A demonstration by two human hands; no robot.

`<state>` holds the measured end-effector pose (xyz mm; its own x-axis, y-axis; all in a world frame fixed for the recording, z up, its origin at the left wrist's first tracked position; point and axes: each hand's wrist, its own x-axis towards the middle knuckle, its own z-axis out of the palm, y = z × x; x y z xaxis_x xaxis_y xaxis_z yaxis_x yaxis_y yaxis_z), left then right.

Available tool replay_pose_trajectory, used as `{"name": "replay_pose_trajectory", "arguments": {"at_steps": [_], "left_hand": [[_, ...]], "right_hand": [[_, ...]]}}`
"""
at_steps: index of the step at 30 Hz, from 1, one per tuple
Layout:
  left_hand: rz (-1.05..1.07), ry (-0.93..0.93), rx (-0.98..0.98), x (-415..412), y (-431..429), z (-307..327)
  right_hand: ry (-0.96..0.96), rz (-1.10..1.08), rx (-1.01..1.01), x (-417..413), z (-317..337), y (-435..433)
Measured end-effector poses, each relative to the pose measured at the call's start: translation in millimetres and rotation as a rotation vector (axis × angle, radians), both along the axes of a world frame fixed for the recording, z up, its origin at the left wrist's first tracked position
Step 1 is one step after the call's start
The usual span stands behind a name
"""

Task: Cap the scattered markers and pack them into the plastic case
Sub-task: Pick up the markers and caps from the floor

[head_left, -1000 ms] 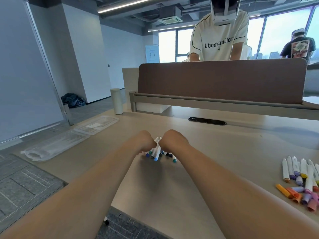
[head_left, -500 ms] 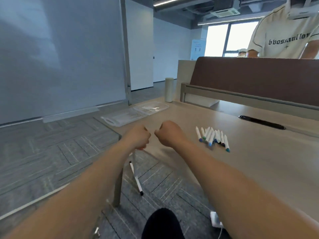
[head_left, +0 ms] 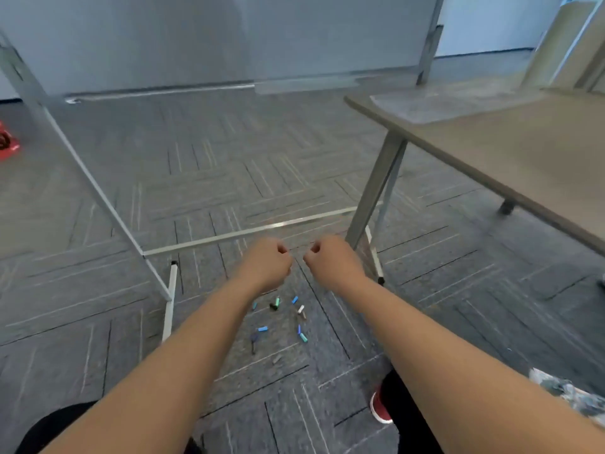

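1. Head view, the step: I judged the capping step to be in hand, at its gathering stage. Loose caps (head_left: 277,302) lay scattered on the carpet floor (head_left: 203,178), below both hands and near the foot of the surface's leg (head_left: 373,191). No markers showed in this view.
2. A blurred clear shape at the far left corner of the surface (head_left: 523,149) was probably the plastic case (head_left: 422,104), though it was too smeared to be sure.
3. The next move would probably call for lowering a hand to the floor, opening the fingers and pinching the caps up one at a time. They were small and spread apart, and the darker ones could be missed against the carpet.
4. Pose: both forearms reached forward, with the left hand (head_left: 266,267) and right hand (head_left: 334,262) side by side, just apart, backs upward, above the caps.
5. Each grip was drawn together in a fist. Nothing showed in either one, and the palms were hidden.
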<state>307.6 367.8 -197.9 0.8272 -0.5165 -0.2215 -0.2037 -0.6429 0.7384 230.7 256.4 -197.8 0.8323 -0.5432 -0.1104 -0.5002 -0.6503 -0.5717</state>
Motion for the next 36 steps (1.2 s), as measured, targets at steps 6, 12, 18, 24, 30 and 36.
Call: {"name": "replay_pose_trajectory", "arguments": {"at_steps": [6,12,18,24,30,36], "left_hand": [[0.026,0.105,0.140,48,32,-130],[-0.022,0.201,0.290,80,34,-252],[-0.068,0.209,0.481,105,15,-362],[-0.221,0.268,0.708,104,-5,-456],[-0.261,0.159,0.796,92,-6,-505],[-0.245,0.029,0.783,85,-7,-523]], "right_hand": [[0.210,0.004,0.119,44,-137,19],[0.331,-0.042,0.197,91,-260,12],[0.474,-0.073,0.255,118,-376,1],[0.566,-0.169,0.235,118,-456,-22],[0.594,-0.195,0.163,117,-505,-37],[0.632,-0.112,0.035,127,-525,-32]]}}
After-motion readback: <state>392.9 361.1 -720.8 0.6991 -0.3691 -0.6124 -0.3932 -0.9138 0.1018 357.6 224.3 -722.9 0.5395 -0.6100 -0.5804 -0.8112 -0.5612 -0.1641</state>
